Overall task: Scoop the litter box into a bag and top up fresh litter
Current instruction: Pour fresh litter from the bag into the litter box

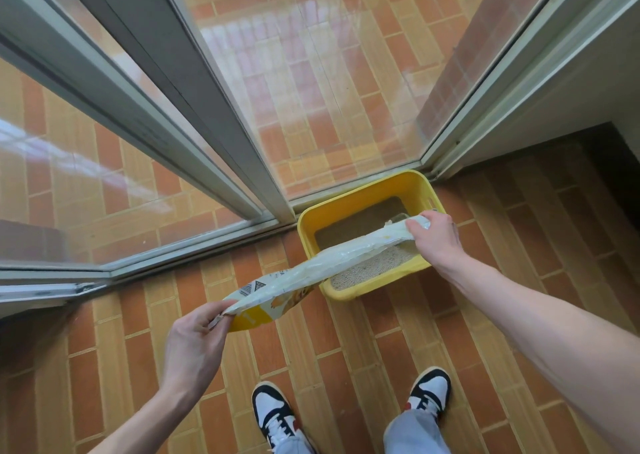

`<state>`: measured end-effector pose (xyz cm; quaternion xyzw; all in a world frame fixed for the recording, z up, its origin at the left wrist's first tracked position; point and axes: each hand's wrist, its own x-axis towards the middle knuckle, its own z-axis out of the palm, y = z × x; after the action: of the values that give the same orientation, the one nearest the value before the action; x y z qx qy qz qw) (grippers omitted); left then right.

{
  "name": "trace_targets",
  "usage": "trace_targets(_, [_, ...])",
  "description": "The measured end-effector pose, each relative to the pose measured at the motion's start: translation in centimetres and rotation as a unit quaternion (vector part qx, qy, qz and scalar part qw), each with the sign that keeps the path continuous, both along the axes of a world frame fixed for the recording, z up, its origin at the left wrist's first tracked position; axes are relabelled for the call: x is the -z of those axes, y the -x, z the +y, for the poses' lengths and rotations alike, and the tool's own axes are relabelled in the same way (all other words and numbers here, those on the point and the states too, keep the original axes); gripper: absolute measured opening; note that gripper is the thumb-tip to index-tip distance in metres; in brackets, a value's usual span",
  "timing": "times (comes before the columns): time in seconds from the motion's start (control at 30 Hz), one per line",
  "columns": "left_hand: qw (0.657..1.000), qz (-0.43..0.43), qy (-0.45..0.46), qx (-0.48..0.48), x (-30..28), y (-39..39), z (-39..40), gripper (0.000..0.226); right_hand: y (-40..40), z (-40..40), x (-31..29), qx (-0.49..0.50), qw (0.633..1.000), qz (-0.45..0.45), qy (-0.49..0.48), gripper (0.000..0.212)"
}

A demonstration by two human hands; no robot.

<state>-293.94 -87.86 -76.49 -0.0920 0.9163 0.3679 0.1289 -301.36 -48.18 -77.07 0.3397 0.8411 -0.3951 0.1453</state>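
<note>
I'm on the top-up step, I judge: the litter bag (311, 273) stretches flat from lower left to right of centre, over the yellow litter box (372, 232) with pale litter in its near end. My left hand (194, 342) pinches its yellow bottom, my right hand (434, 237) grips its mouth, both arms outstretched. Next, shake out any remainder.

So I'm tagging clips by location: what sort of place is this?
Probably a home balcony or sunroom corner: sliding glass doors in pale metal frames, orange brick-pattern floor tiles, and a yellow plastic litter box set in the corner.
</note>
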Motion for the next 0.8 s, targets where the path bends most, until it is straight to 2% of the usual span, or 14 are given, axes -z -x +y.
trace_targets(0.23, [1.000,-0.013,0.000,0.015,-0.2,-0.1,2.1,0.027,-1.4,1.9,0.4,0.024,0.999,-0.027,-0.008,0.049])
trace_targets(0.4, [1.000,-0.018,0.006,0.006,0.1,0.1,3.4,0.025,-2.4,3.1,0.8,0.054,0.998,-0.032,-0.006,0.042])
trace_targets(0.5, [1.000,-0.019,0.016,0.011,0.0,0.4,4.1,0.023,-2.2,3.5,0.6,0.058,0.998,-0.032,-0.008,0.047])
trace_targets(0.8, [0.999,-0.015,-0.027,-0.010,-0.5,0.8,3.7,0.026,0.4,2.2,0.0,0.062,0.997,0.046,-0.012,0.049])
